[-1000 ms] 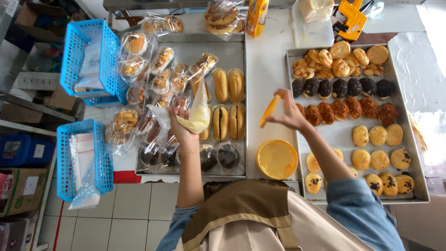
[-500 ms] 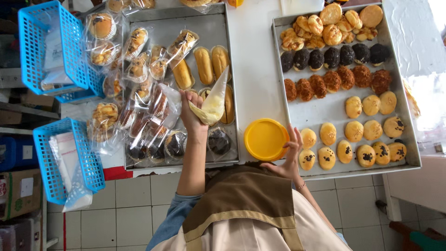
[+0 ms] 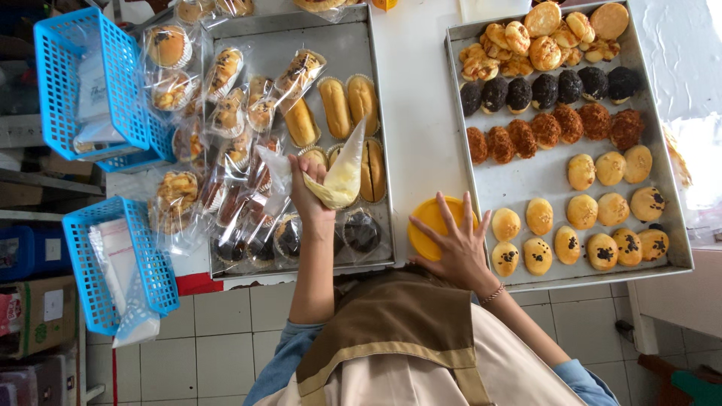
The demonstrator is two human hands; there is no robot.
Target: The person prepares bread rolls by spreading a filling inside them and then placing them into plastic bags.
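My left hand (image 3: pixel 308 192) grips a clear piping bag (image 3: pixel 342 173) of pale yellow cream, its tip pointing up over the long buns (image 3: pixel 347 105) on the left metal tray (image 3: pixel 361 37). My right hand (image 3: pixel 455 248) lies flat with its fingers spread on a round yellow lid (image 3: pixel 429 222), which sits on the white counter between the two trays. Dark muffins (image 3: pixel 362 231) in clear wrap lie just right of my left wrist.
The right metal tray (image 3: pixel 541 177) carries rows of round buns, dark brown and black pastries and twisted rolls. Several wrapped pastries (image 3: pixel 226 150) cover the left tray's left half. Two blue plastic baskets (image 3: pixel 90 83) (image 3: pixel 113 263) with clear bags hang off the left. Tiled floor lies below.
My right hand dropped from above the right tray, where it held a small orange piece, and now rests spread on the yellow lid. The left hand keeps the piping bag.
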